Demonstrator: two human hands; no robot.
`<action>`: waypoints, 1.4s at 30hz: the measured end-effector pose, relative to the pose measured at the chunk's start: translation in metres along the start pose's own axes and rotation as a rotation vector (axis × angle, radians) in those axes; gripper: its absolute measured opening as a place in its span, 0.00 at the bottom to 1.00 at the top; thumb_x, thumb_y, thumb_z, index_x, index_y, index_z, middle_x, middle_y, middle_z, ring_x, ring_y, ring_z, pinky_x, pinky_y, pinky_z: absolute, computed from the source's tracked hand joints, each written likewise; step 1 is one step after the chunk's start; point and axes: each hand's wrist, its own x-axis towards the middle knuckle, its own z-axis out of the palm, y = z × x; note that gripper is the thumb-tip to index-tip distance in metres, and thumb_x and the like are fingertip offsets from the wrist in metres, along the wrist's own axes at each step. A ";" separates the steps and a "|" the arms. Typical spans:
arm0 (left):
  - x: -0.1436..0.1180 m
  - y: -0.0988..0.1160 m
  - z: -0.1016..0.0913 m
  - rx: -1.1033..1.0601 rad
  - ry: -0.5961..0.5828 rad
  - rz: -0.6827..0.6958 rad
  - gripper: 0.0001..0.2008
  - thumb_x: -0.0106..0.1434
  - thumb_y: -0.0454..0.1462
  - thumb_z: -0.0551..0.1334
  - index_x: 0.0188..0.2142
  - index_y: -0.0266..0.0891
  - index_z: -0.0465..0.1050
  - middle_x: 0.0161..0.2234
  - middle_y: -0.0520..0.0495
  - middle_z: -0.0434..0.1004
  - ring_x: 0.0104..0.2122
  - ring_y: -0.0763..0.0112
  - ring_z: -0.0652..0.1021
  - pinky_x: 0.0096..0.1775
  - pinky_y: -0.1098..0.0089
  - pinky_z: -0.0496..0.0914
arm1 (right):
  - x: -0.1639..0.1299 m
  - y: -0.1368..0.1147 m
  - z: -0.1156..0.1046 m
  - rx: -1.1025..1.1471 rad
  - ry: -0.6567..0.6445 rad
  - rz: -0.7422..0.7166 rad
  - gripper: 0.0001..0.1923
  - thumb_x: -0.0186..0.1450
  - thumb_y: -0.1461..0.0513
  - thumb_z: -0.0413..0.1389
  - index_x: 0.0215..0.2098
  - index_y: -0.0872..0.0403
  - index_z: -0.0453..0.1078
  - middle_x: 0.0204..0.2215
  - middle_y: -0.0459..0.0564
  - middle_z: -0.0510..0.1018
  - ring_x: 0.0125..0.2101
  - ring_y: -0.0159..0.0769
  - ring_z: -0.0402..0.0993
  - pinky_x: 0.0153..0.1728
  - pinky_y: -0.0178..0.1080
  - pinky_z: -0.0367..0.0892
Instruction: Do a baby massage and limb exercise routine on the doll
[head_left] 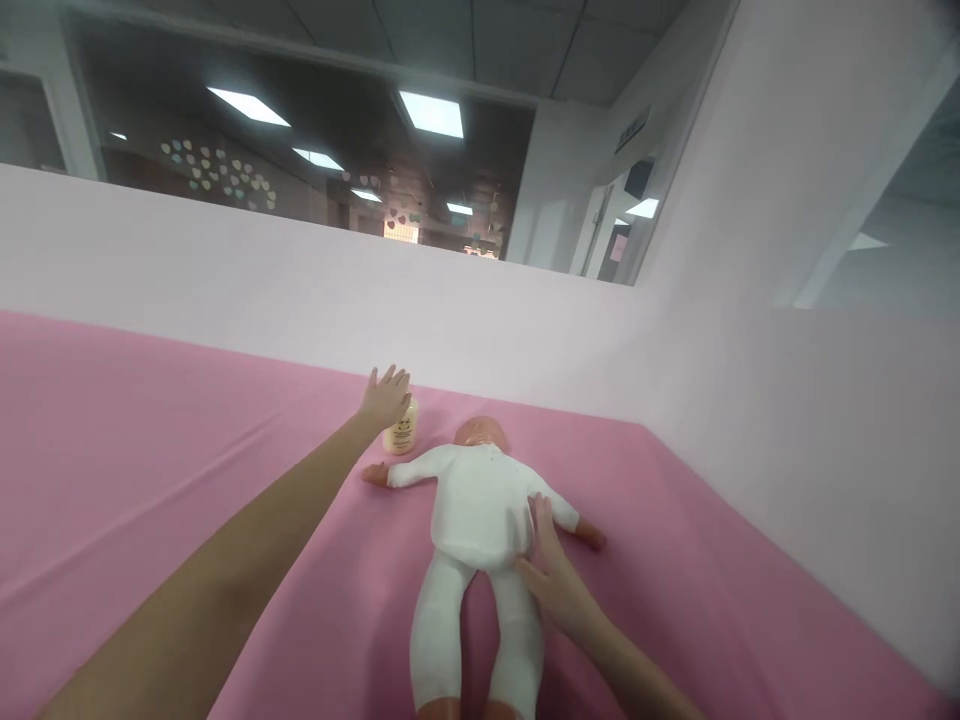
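Observation:
A baby doll (480, 505) in a white long-sleeved top and white leggings lies on its back on the pink sheet, its arms spread out and its head toward the wall. Beside its hand on the left stands a pale yellow bottle (403, 430) with dark print. My left hand (385, 398) is at the top of this bottle, fingers stretched and spread, covering the bottle's upper part; whether it touches cannot be made out. Against the doll's side, by the waist and under its arm, rests my right hand (556, 578) with fingers apart.
The pink sheet (150, 430) covers the wide surface and has a few creases. A white wall (315, 290) rises behind it, with a window (315, 130) above. Another white wall (787, 420) closes off the right side.

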 end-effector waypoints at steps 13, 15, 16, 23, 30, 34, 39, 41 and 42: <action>-0.093 0.117 0.127 -0.217 -0.265 0.258 0.32 0.78 0.46 0.44 0.76 0.36 0.51 0.78 0.36 0.45 0.78 0.54 0.46 0.74 0.46 0.46 | 0.127 -0.032 0.042 -0.618 -0.535 -0.065 0.36 0.77 0.55 0.44 0.79 0.53 0.43 0.79 0.54 0.43 0.79 0.51 0.33 0.75 0.62 0.36; -0.102 0.109 0.136 -0.202 -0.264 0.245 0.32 0.78 0.47 0.44 0.77 0.38 0.48 0.78 0.36 0.44 0.78 0.53 0.48 0.73 0.44 0.48 | 0.124 -0.019 0.047 -0.665 -0.503 -0.015 0.36 0.77 0.55 0.42 0.80 0.52 0.39 0.79 0.52 0.40 0.79 0.51 0.33 0.75 0.62 0.38; -0.105 0.106 0.138 -0.202 -0.273 0.232 0.32 0.78 0.47 0.43 0.77 0.39 0.48 0.78 0.36 0.45 0.77 0.52 0.48 0.73 0.43 0.49 | 0.120 -0.015 0.049 -0.665 -0.485 0.008 0.36 0.77 0.55 0.41 0.80 0.52 0.39 0.79 0.52 0.40 0.79 0.51 0.33 0.75 0.61 0.40; -0.124 0.104 0.126 -0.186 -0.430 0.112 0.36 0.77 0.49 0.44 0.78 0.34 0.45 0.78 0.35 0.38 0.77 0.45 0.44 0.74 0.43 0.46 | 0.090 -0.013 0.048 -0.610 -0.342 0.206 0.36 0.78 0.55 0.37 0.78 0.66 0.42 0.78 0.65 0.42 0.78 0.56 0.37 0.73 0.61 0.46; -0.180 0.120 0.094 -0.216 -0.511 0.152 0.34 0.77 0.44 0.42 0.76 0.30 0.51 0.78 0.35 0.43 0.77 0.49 0.47 0.74 0.45 0.49 | 0.026 -0.035 0.037 -0.534 -0.395 0.037 0.34 0.77 0.58 0.37 0.76 0.66 0.50 0.77 0.65 0.49 0.77 0.55 0.42 0.74 0.63 0.48; -0.195 0.129 0.071 -0.215 -0.460 0.271 0.26 0.73 0.37 0.49 0.65 0.37 0.70 0.71 0.37 0.66 0.72 0.52 0.64 0.72 0.52 0.57 | 0.007 -0.058 0.017 -0.342 -0.459 -0.010 0.30 0.74 0.64 0.41 0.72 0.58 0.63 0.73 0.59 0.63 0.74 0.48 0.58 0.72 0.56 0.57; -0.171 0.144 0.046 -0.104 -0.514 0.213 0.14 0.67 0.32 0.55 0.48 0.39 0.75 0.50 0.39 0.82 0.53 0.54 0.80 0.54 0.58 0.74 | 0.023 -0.079 0.008 -0.365 -0.382 0.105 0.21 0.71 0.70 0.47 0.54 0.54 0.77 0.57 0.57 0.81 0.56 0.45 0.79 0.57 0.45 0.71; -0.156 0.149 0.045 -0.066 -0.542 0.150 0.16 0.66 0.31 0.58 0.53 0.37 0.72 0.49 0.39 0.82 0.49 0.55 0.81 0.48 0.61 0.74 | 0.032 -0.083 0.014 -0.468 -0.358 0.157 0.19 0.72 0.71 0.47 0.54 0.56 0.75 0.53 0.58 0.81 0.49 0.43 0.80 0.49 0.41 0.71; -0.148 0.152 0.046 -0.052 -0.558 0.138 0.18 0.65 0.31 0.59 0.54 0.36 0.71 0.48 0.39 0.82 0.48 0.56 0.81 0.46 0.62 0.74 | 0.036 -0.083 0.018 -0.521 -0.356 0.165 0.18 0.72 0.71 0.48 0.55 0.57 0.73 0.51 0.57 0.81 0.47 0.42 0.80 0.46 0.40 0.71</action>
